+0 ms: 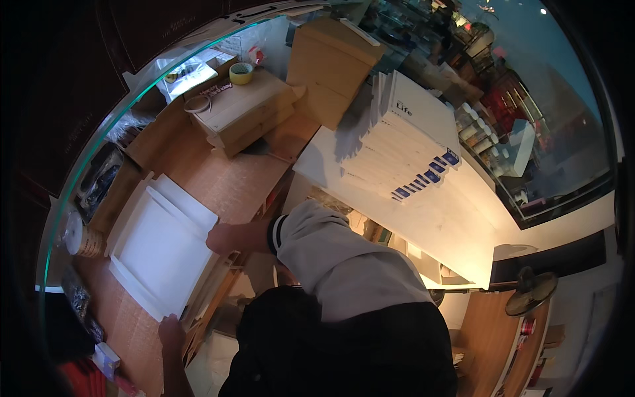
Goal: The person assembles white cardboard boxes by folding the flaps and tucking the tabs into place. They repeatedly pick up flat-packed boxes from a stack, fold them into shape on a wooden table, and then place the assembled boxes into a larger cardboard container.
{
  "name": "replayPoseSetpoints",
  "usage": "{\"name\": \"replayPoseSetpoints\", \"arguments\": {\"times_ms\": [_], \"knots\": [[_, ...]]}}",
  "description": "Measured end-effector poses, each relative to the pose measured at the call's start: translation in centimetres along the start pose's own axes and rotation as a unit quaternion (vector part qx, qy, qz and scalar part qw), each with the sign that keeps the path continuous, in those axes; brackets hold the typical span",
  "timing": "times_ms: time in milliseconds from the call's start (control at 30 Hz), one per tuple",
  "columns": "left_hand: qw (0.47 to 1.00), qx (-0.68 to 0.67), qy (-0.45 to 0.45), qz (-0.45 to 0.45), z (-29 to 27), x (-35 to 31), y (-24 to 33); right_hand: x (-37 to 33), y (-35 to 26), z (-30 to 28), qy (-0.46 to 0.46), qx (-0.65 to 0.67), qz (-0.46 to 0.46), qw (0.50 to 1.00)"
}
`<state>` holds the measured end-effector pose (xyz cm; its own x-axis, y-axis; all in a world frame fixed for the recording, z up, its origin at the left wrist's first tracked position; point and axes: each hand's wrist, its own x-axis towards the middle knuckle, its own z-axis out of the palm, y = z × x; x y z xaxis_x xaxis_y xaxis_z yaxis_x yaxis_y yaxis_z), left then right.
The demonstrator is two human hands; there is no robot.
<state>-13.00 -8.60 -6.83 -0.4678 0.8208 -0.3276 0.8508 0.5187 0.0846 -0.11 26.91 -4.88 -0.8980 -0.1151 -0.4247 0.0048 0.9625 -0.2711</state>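
White card sheet (157,248) lies on the brown wooden table (228,182), in the L part of the view, w/ narrow flaps along 2 opp. sides. R hand (222,238) is at the sheet's R edge, fingers curled; can't tell if they're clamped on the card or only resting there. L hand (171,332) is at the near corner, fingers bunched close tog.; grip there too small to tell. Hands are well apart, R one farther fwd. R arm has a pale grey sleeve (357,264) w/ a dark striped cuff. Just L of the sheet stands a white spool (84,240). At the table's far end sits a low brown carton (241,116) w/ a yellowish tape roll (241,74) on top; a taller brown box (331,66) is just beyond, to the R. White counter (456,218) on the R bears a stack of white boxes (417,109) w/ blue marks along 1 side. A round fan (531,294) is at far R, near a wooden shelf (486,324).
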Motion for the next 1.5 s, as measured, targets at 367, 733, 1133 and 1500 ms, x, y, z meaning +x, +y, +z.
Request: {"name": "replayPoseSetpoints", "arguments": {"times_ms": [367, 733, 1133, 1500], "knots": [[0.977, -0.183, -0.105, -0.013, 1.5, 2.0, -4.1, 5.3, 5.7, 3.3, -0.014, -0.007, -0.198, 0.98], [0.958, -0.117, 0.079, -0.251, -0.9, 0.2, 3.3, 0.9, -0.9, 2.6, 0.3, -0.01, -0.033, 0.953], [0.983, 0.076, 0.169, 0.006, 1.0, -0.2, 3.1, 1.6, -0.6, 1.3, 0.126, -0.066, -0.202, 0.969], [0.999, -0.046, 0.018, 0.007, -2.3, 3.4, 9.1, 3.4, -7.2, 4.6, 0.17, 0.076, -0.234, 0.954]]}}
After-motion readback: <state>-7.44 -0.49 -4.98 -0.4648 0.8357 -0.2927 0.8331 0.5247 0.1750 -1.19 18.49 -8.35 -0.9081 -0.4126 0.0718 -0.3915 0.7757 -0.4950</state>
